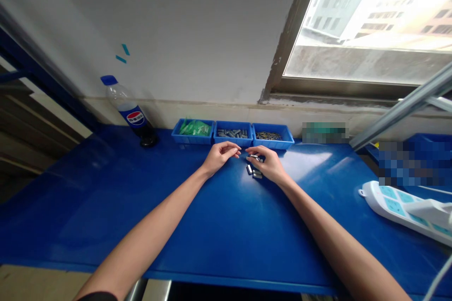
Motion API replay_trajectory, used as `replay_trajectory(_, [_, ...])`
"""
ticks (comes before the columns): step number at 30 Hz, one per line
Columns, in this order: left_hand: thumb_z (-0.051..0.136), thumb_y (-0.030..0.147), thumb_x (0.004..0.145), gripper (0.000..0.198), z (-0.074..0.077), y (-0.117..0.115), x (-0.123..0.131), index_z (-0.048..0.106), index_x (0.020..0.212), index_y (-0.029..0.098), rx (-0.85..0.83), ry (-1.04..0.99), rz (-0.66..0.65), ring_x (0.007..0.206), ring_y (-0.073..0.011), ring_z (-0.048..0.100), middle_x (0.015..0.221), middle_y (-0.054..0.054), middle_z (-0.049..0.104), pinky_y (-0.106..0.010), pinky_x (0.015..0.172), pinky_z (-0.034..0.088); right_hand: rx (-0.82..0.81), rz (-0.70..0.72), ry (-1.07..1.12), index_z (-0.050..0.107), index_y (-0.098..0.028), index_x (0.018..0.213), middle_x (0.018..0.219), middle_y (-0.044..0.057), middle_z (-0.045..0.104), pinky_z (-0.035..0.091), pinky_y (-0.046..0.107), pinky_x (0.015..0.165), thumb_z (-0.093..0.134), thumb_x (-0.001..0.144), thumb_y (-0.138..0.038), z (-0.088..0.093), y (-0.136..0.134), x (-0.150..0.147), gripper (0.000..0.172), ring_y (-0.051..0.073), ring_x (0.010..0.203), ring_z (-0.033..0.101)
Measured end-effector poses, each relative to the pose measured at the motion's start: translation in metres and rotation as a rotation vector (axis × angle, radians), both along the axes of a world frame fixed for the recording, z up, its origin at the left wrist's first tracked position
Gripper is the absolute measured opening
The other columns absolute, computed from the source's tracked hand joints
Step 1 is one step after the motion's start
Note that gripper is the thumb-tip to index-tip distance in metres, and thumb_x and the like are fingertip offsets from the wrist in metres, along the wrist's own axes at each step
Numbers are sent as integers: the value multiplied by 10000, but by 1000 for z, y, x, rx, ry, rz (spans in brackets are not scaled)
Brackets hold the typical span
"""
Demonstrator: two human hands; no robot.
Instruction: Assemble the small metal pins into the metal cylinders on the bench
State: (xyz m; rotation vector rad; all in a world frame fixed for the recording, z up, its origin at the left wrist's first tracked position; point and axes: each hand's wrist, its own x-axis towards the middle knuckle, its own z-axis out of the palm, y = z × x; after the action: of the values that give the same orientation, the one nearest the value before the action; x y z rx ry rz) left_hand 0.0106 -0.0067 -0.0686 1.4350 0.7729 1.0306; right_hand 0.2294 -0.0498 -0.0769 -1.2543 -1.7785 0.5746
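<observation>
My left hand is just in front of the middle blue bin, its thumb and fingertips pinched together; anything between them is too small to make out. To its right, my right hand curls its thumb and fingers around a small shiny metal piece. Below the right fingertips, a few similar metal pieces lie on the blue table. Behind the hands stand three blue bins in a row: green packets in the left one, grey metal pieces in the middle, and thin pins or screws in the right.
A cola bottle stands at the back left of the blue table. On the right lie a white power strip and a cable. A metal bar slants across the back right, near blurred items. The wall and window rise behind.
</observation>
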Motion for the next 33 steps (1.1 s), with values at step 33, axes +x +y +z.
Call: replay_trajectory(33, [763,415,854,342,-2,-7,3,753,1072,151,167,182,-88,948,-227,757,1039,-106,793,-320,893,582,-333,130,539,758,-203,911,947,60,801,615,374,862,908,683,-433,3,-4,7,357,251,887,772])
